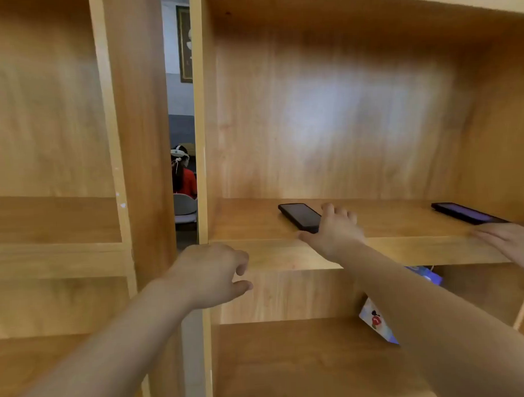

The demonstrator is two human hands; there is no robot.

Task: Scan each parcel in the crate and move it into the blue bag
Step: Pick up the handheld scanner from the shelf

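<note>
No crate, parcel or blue bag shows in the head view. I face wooden shelves. A black phone (300,216) lies on the middle shelf board (255,225). My right hand (333,231) reaches onto that board with fingers spread, touching the phone's near end, thumb stretched out to the left below it. My left hand (210,274) hovers in front of the shelf edge, lower and to the left, fingers loosely curled and holding nothing.
A second dark phone (466,213) lies at the right of the same shelf, with another person's hand (512,243) just in front of it. A colourful packet (375,319) leans in the compartment below, partly behind my right arm. Through the gap between shelf units sits a person in red (184,180).
</note>
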